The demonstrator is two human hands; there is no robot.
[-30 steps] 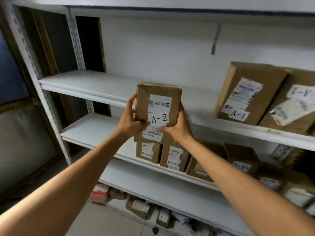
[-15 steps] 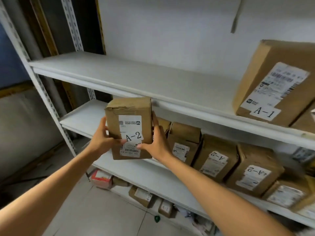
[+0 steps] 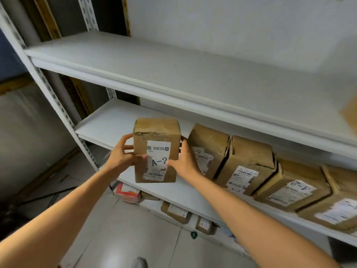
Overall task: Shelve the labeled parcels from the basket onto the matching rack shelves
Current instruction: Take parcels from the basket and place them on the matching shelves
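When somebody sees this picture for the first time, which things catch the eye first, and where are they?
In the centre, the left hand and the right hand hold an upright brown parcel marked A-2 at the front of the middle shelf. To its right, a row of similar parcels stands on that shelf, several also marked A-2.

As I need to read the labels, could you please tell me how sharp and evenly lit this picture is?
Head view: held parcel sharp, its A-2 label readable; far-right parcel labels smeared by blur; left upright bowed by the wide lens; soft light, with shade under the upper shelf.
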